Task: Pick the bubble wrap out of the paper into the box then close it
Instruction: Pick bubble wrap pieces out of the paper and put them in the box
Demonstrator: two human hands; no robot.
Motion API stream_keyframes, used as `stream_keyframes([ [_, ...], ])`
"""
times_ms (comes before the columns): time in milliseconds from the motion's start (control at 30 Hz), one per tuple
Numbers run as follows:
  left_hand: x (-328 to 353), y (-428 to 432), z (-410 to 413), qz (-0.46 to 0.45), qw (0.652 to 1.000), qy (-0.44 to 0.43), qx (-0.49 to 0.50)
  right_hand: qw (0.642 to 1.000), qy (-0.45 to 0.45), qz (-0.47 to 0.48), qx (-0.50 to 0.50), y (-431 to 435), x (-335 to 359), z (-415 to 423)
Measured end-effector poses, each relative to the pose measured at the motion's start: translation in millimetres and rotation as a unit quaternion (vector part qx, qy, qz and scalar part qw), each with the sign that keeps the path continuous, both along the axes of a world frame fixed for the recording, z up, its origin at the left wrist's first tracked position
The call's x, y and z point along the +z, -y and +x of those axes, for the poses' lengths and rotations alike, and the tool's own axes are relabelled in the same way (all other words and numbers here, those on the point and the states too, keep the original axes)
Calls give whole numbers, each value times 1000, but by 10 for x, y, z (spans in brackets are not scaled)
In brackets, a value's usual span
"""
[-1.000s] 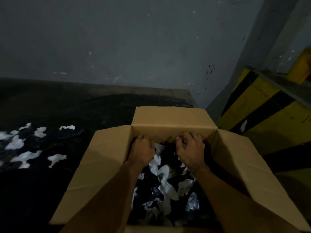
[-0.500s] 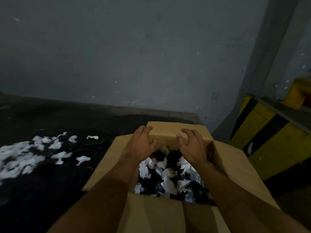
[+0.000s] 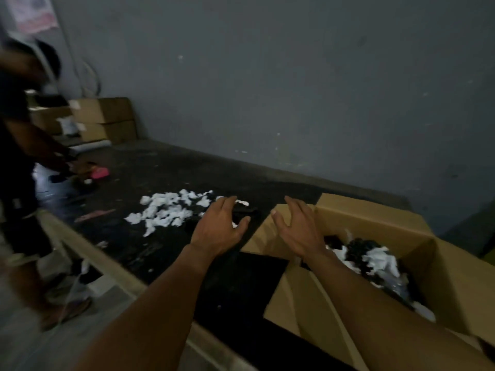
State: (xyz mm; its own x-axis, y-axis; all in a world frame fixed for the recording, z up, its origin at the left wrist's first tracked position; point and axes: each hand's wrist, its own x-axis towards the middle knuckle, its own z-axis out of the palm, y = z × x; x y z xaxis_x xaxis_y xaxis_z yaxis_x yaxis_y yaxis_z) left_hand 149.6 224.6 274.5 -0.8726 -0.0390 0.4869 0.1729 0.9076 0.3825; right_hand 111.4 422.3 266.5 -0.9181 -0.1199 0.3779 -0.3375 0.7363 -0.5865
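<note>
An open cardboard box stands on the dark table at the right, its flaps spread. Inside lies a mix of white crumpled paper and dark, shiny bubble wrap. My right hand hovers over the box's left flap, fingers spread, holding nothing. My left hand is left of the box above the table, also open and empty. Just beyond it lies a pile of white paper scraps with some dark pieces among them.
The dark table runs along a grey wall. Another person stands at the far left beside the table edge. Cardboard boxes are stacked at the far end, and a pink object lies near that person.
Both hands have come out of the box and moved left, fingers now spread. The view has swung left, bringing the paper pile, the table's far end and another person into sight.
</note>
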Motion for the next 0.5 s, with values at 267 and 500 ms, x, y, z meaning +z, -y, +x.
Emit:
stream_keyframes([
  [267, -78, 1540, 460, 2, 997, 17, 79, 998, 14, 12, 61, 1575, -94, 107],
  [500, -219, 3025, 734, 8, 990, 69, 123, 995, 15, 5, 100, 3043, -315, 238],
])
